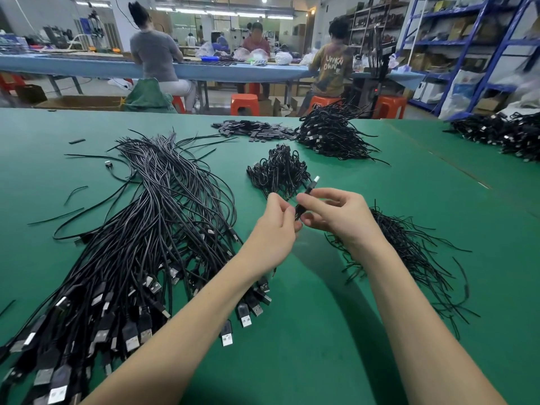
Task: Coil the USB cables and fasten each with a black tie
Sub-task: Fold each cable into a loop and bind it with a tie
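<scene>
Both left hand point(276, 220) and right hand point(336, 213) pinching coiled black USB cable point(304, 201) above green table point(321, 331) middle; loosened pinch risks uncoiling.

both hands point(304, 217) pinching coiled cable point(304, 200), green table point(321, 331)

We saw a green table point(336, 331) carrying a long bundle of uncoiled cables point(140, 244) at left, a small heap of coiled cables point(277, 171) at centre, loose black ties point(409, 252) at right, flat black pieces point(254, 130) and a larger cable heap point(330, 133) above.
</scene>
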